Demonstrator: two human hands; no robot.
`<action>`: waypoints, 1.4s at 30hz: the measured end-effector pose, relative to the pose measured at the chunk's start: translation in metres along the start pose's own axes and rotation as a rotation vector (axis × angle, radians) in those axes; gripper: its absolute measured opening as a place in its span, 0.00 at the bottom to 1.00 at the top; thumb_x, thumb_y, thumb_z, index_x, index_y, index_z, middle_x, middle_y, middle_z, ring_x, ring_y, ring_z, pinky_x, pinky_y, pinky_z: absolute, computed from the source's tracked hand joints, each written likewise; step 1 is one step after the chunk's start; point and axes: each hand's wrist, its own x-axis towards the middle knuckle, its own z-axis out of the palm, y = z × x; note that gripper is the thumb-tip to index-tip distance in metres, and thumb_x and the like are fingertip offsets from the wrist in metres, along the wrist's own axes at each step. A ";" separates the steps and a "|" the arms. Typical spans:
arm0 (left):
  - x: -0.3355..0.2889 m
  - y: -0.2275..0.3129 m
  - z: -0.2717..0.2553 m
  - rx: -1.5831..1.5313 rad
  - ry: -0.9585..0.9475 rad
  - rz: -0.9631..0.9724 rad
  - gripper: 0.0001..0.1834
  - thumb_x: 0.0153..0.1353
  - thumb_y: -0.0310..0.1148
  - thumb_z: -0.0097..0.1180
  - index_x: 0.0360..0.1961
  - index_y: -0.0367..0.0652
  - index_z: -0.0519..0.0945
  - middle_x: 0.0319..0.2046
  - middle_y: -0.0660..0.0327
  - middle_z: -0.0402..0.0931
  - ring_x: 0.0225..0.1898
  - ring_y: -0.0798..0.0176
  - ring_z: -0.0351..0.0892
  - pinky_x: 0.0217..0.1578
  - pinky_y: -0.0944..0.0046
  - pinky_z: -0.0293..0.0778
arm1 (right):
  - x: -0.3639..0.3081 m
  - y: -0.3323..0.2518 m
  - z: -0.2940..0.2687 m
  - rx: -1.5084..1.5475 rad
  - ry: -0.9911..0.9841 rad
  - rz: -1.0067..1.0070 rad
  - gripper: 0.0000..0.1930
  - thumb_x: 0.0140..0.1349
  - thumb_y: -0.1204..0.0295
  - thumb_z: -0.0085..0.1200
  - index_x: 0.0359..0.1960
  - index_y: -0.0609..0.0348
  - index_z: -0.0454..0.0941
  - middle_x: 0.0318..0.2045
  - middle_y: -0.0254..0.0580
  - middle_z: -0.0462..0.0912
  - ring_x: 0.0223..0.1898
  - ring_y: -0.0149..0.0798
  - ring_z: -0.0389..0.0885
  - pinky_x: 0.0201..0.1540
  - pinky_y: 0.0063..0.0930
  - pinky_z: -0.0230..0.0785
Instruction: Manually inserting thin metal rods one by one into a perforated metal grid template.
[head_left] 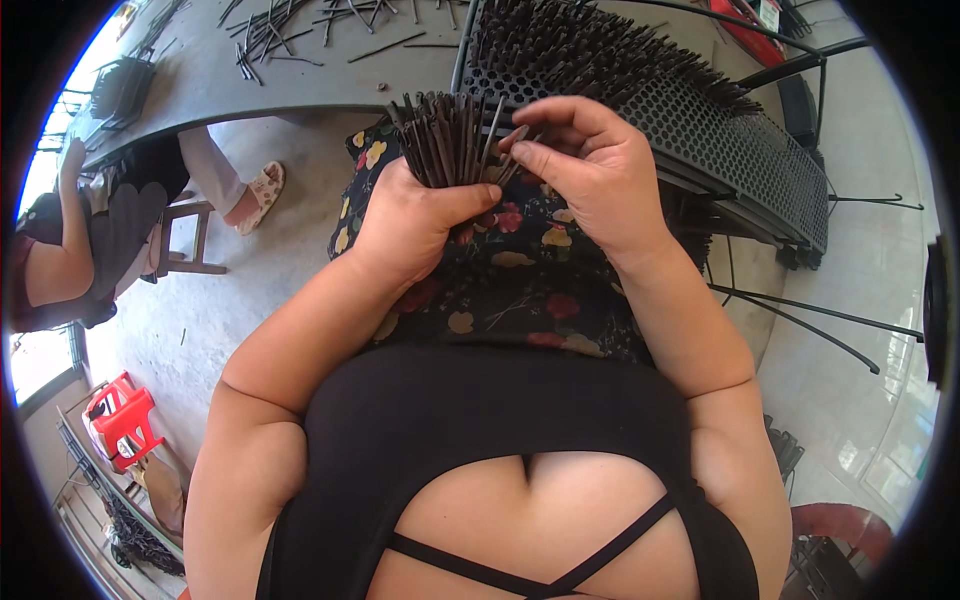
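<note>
My left hand (415,215) is closed around a bundle of thin dark sticks (445,135) that stand upright and fan out above my fist, over my lap. My right hand (585,165) is just to the right of the bundle, with its fingertips pinching one stick at the bundle's edge. Right behind my hands lies a black perforated rack (720,130), and many dark sticks (570,45) stand planted in its holes at the far left end.
A grey table (200,85) at the back carries scattered loose sticks (280,35). Another person (100,230) sits on a wooden stool at the left. A red plastic stool (120,415) stands at lower left. Bent black rods (800,315) lie to my right.
</note>
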 end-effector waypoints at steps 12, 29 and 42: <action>0.005 -0.002 -0.008 -0.056 0.170 0.041 0.04 0.56 0.22 0.63 0.30 0.35 0.79 0.24 0.61 0.79 0.21 0.68 0.76 0.21 0.68 0.70 | 0.039 -0.007 -0.037 -0.266 0.153 -0.798 0.11 0.60 0.89 0.57 0.44 0.72 0.77 0.41 0.52 0.85 0.45 0.38 0.85 0.54 0.25 0.77; 0.010 -0.008 -0.013 0.076 0.118 0.020 0.05 0.56 0.21 0.62 0.32 0.36 0.78 0.26 0.60 0.78 0.24 0.66 0.77 0.23 0.68 0.69 | 0.047 0.003 -0.041 -0.268 0.187 -0.757 0.11 0.60 0.87 0.59 0.44 0.70 0.77 0.40 0.49 0.85 0.43 0.35 0.85 0.50 0.22 0.78; 0.008 -0.007 -0.016 0.045 0.116 0.020 0.06 0.56 0.22 0.63 0.33 0.37 0.78 0.26 0.60 0.78 0.24 0.66 0.77 0.23 0.69 0.68 | 0.048 0.000 -0.039 -0.369 0.167 -0.735 0.12 0.60 0.86 0.60 0.45 0.69 0.79 0.38 0.44 0.85 0.41 0.31 0.84 0.48 0.19 0.76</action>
